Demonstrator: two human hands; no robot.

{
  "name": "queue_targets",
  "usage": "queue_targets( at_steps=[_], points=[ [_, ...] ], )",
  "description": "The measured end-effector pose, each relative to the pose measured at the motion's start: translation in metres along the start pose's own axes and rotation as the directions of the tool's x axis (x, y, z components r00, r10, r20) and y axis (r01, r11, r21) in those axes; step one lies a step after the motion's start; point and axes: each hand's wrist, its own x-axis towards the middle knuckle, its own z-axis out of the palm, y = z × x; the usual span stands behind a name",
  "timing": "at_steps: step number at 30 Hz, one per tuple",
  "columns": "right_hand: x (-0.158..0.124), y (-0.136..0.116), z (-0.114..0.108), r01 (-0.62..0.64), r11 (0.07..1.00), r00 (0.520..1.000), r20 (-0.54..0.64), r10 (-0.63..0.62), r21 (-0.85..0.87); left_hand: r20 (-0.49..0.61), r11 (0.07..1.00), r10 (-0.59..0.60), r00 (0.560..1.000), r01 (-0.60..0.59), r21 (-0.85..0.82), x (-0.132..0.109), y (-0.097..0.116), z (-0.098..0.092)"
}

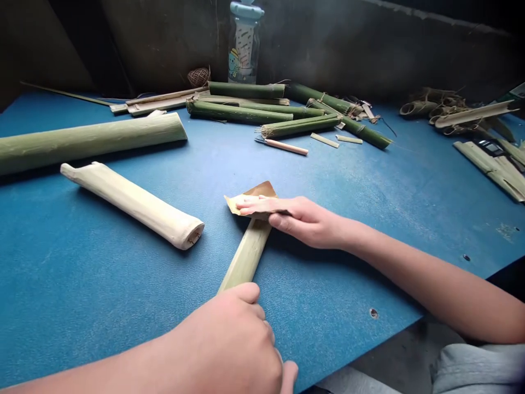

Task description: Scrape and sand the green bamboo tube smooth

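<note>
My left hand (233, 342) is wrapped round the near end of a pale green bamboo strip (247, 254), which slants away from me over the table. That near end is hidden inside the fist. At the strip's far end, my right hand (305, 219) presses a sheet of sandpaper (259, 191) over it. The fingers lie along the sheet's tan back, and the thumb is below its dark edge. To the left lies a peeled bamboo tube (135, 202) with a notched far end, touched by neither hand.
A thick bamboo pole (94, 139) lies at the left of the blue table (123, 306). Several green bamboo pieces (241, 113), a wooden-handled tool (287, 146), a twine ball (199, 76) and a bottle (245, 46) are farther back. Split bamboo (488, 169) lies at the right.
</note>
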Motion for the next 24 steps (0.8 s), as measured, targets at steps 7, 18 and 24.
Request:
queue_targets(
  at_steps=[7,18,24],
  points=[
    [0.008,-0.008,0.022,0.328,0.94,0.945,0.011,-0.328,-0.093,-0.026,0.996,0.005,1.0,-0.008,-0.093,0.006,0.004,0.015],
    [0.007,-0.007,0.023,0.398,0.91,0.916,0.0,-0.401,-0.119,-0.035,0.99,0.035,0.999,-0.04,-0.138,0.008,0.003,0.013],
    [0.006,-0.004,0.021,0.176,0.984,0.977,-0.115,-0.178,-0.024,-0.09,0.997,-0.054,0.995,0.05,-0.051,0.0,0.009,0.002]
  ],
)
